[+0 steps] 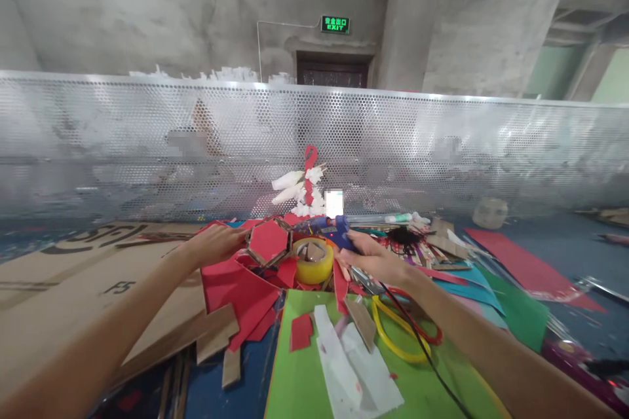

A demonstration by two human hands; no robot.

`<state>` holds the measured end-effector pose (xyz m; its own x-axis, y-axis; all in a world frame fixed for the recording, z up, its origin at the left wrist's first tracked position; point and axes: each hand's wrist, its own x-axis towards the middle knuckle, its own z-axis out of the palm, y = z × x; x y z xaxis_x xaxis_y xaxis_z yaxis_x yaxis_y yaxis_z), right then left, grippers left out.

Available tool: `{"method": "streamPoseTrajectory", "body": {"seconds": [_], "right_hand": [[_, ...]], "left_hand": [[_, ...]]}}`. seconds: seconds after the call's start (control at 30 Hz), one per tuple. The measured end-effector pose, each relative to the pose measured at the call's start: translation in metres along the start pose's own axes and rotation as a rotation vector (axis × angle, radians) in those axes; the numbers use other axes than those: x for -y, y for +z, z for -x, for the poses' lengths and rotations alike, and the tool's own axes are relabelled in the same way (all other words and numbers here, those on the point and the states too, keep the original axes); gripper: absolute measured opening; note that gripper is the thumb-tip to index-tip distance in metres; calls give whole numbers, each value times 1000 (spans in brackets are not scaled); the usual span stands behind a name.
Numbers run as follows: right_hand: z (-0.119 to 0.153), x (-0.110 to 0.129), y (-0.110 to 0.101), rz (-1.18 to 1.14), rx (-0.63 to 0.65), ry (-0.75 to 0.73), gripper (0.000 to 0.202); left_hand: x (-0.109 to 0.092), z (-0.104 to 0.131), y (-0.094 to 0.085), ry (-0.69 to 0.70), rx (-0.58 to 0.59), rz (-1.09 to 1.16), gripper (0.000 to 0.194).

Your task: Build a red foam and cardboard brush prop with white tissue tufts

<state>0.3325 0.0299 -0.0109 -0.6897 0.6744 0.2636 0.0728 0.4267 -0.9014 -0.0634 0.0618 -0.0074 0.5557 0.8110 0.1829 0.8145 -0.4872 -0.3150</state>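
Observation:
My left hand grips the left edge of a hexagonal piece with a red face and brown cardboard sides. My right hand is wrapped around a blue hot glue gun, whose nozzle points left at the hexagonal piece's upper right side. Whether the tip touches it, I cannot tell. A black cord runs from the gun under my right forearm. Just below the gun lies a roll of yellow tape. Red sheets spread beneath my left hand.
A green board in front carries white paper scraps and yellow-handled scissors. Brown cardboard covers the left side. Behind stands a red and white flower-like ornament, before a perforated metal panel. Coloured sheets lie right.

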Motion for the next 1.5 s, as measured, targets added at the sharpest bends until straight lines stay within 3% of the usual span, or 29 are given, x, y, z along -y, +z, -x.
{"method": "streamPoseTrajectory", "body": {"seconds": [0.1,0.43,0.73,0.93,1.27,1.5], "right_hand": [[0,1,2,70,-39,-13,44],[-1,18,27,556,-274,-118,32],[-6,2,29,790,-449,-207,25],[-6,-4,31,849,-447,-196,29],[-3,9,31,799,-323,-227,26],[-3,5,27,774,-355,-249,20]], "left_hand": [[-1,-1,-1,-4,65,7,29],[-10,-4,-9,-19,107,-88,28],[-10,-5,-6,-13,75,-83,22],[-11,-6,-7,-9,81,-77,20],[-6,-5,-3,-17,84,-47,27],[-12,-6,-7,-20,88,-59,22]]}}
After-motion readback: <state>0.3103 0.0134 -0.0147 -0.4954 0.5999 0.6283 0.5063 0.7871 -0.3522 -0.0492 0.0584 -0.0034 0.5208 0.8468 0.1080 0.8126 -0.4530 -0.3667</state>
